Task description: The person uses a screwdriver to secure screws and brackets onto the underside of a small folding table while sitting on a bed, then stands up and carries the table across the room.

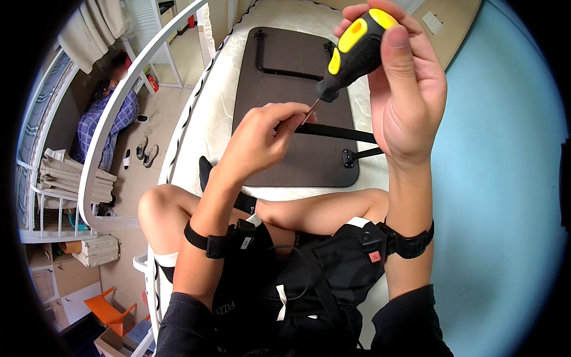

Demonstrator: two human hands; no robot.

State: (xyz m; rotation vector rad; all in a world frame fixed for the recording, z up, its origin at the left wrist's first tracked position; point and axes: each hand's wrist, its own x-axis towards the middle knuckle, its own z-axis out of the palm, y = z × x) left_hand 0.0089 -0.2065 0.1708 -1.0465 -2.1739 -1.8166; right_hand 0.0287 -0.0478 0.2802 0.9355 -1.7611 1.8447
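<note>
My right hand (407,89) is wrapped round the black-and-yellow handle of a screwdriver (357,50), thumb along its side. The thin metal shaft slants down and left to my left hand (262,137). There my left thumb and forefinger pinch close about its lower end; the tip and anything at it are hidden. Just behind those fingers runs the black metal leg (339,132) of a small folding table. The dark brown tabletop (285,163) lies underside up on the bed, in front of my crossed legs. Its other black leg (285,71) lies at the far side.
I sit on a pale mattress (205,119) with a white bed rail (95,154) at the left. A light blue wall (493,178) rises at the right. Beyond the rail, a person in checked cloth (107,125), shoes (146,152) and an orange chair (110,309) are below.
</note>
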